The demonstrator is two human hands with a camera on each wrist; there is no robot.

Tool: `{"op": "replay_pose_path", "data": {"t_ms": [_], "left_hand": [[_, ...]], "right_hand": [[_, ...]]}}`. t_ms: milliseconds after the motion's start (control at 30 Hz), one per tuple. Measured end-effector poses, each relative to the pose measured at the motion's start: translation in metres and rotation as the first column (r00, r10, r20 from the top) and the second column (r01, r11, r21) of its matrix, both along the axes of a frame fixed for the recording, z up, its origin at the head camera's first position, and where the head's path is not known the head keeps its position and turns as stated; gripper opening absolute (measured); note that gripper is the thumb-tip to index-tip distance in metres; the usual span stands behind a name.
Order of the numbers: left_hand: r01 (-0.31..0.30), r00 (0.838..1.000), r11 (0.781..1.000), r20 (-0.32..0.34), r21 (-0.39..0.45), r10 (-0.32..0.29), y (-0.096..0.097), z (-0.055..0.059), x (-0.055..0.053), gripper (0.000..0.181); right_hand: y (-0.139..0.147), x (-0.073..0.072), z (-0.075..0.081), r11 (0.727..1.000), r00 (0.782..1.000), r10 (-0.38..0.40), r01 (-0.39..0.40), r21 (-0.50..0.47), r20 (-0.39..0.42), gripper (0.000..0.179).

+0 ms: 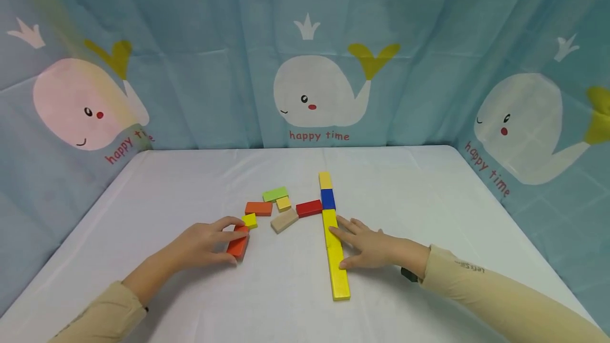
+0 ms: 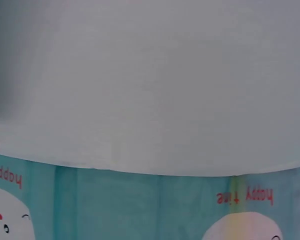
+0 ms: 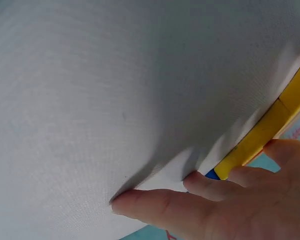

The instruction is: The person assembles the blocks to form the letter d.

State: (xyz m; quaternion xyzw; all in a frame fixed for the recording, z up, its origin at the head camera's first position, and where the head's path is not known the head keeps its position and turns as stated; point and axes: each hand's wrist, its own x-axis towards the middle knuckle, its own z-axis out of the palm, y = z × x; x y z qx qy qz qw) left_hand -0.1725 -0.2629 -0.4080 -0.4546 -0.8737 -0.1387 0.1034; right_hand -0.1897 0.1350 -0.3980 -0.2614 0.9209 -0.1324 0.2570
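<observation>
Hands rest on the white worktop [image 1: 181, 300] amid blocks. At left, the left hand [image 1: 207, 245] pinches a red-orange block [image 1: 238, 242] between thumb and fingers. Just beyond its far end lies a small yellow block [image 1: 250, 220], with an orange block [image 1: 259, 208] behind it. Further right come a light green block [image 1: 275, 194], a small pale-yellow block [image 1: 283, 204] and a plain wooden block [image 1: 284, 221]. Next, a dark red block [image 1: 308, 208] reaches up to a straight row of 4: a cream-yellow block [image 1: 325, 180], a blue block [image 1: 328, 199], a middle yellow block [image 1: 330, 219] and a near yellow block [image 1: 339, 280]. At right, the right hand [image 1: 364, 245], fingers spread and extended, touches the 2 nearest in the row.
</observation>
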Motion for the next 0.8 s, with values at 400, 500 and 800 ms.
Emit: {"op": "replay_pose_path", "data": {"t_ms": [400,500,800], "left_hand": [[0.029,0.997,0.99,0.068,-0.137,-0.02,0.038,-0.007,-0.006,0.057],[-0.024,0.998,0.977,0.047,-0.212,0.035,0.041,-0.007,-0.005,0.055],[-0.089,0.996,0.972,-0.018,-0.217,0.087,0.041,-0.01,-0.005,0.054]], "right_hand": [[-0.001,0.0,0.0,0.999,0.999,0.033,-0.033,0.005,-0.028,0.081],[-0.002,0.0,-0.001,0.999,0.999,0.03,-0.029,0.012,-0.026,0.081],[-0.002,-0.001,-0.003,1.0,1.0,0.024,-0.023,0.01,-0.017,0.081]]}}
